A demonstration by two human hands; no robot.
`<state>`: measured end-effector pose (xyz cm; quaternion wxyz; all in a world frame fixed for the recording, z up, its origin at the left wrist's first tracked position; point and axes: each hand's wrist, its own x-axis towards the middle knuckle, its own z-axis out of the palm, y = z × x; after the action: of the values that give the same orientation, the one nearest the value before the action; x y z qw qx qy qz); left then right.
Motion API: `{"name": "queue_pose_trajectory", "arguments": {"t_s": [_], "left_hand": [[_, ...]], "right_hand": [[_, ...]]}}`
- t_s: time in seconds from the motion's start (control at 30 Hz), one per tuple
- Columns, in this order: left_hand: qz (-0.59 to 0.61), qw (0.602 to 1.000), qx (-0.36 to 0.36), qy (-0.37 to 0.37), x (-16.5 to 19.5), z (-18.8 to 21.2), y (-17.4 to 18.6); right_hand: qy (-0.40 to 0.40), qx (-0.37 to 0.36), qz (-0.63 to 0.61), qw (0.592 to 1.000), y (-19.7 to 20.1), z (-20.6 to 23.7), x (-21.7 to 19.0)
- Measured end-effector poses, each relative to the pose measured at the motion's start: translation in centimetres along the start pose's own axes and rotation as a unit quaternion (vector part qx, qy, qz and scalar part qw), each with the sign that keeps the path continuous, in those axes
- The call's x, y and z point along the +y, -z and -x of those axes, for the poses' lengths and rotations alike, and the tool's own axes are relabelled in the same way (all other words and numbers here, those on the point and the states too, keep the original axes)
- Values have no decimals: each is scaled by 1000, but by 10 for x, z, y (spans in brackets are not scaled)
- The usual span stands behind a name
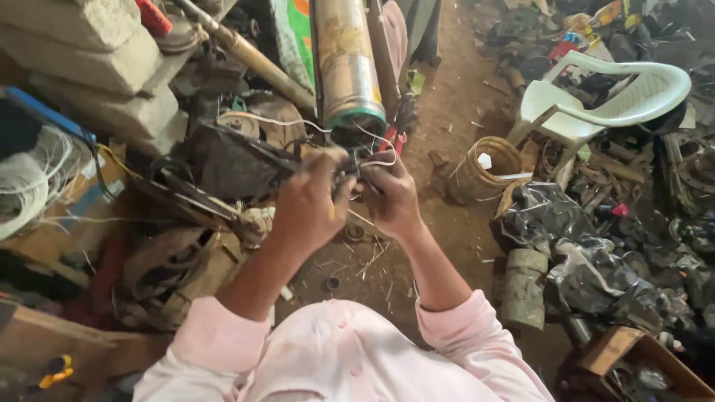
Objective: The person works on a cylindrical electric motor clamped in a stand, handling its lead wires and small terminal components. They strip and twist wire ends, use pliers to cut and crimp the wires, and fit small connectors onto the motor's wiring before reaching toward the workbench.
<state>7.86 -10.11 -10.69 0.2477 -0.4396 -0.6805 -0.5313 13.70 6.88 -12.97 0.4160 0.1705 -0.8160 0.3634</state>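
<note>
My left hand and my right hand meet at the frame's middle, both closed on thin white wires that lead up into the open lower end of a long, worn metal cylinder with a green band. A red-handled tool pokes out just above my right hand; I cannot tell if the hand grips it. A black dusty motor-like part lies just left of my left hand. Pink sleeves cover my upper arms.
A white plastic chair stands at upper right. Nearby sit a rusty round tin, crumpled black plastic sheeting and scrap metal. Stone blocks, a long pipe and wire coils crowd the left. Dirt floor underfoot.
</note>
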Motion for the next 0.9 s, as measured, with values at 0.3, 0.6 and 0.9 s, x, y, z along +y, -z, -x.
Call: {"name": "queue_pose_trajectory", "arguments": {"t_s": [0.3,0.6,0.9], "left_hand": [[-13,993,-49,110,-2,-4,-5],[29,993,-108,-28,3,0,8],[115,947,-84,287,5,-29,-4]], "right_hand": [[-52,-30,10,998,11,17,-9],[-389,6,-451,803,47,11,-36],[-129,58,-5,990,18,9,-48]]}}
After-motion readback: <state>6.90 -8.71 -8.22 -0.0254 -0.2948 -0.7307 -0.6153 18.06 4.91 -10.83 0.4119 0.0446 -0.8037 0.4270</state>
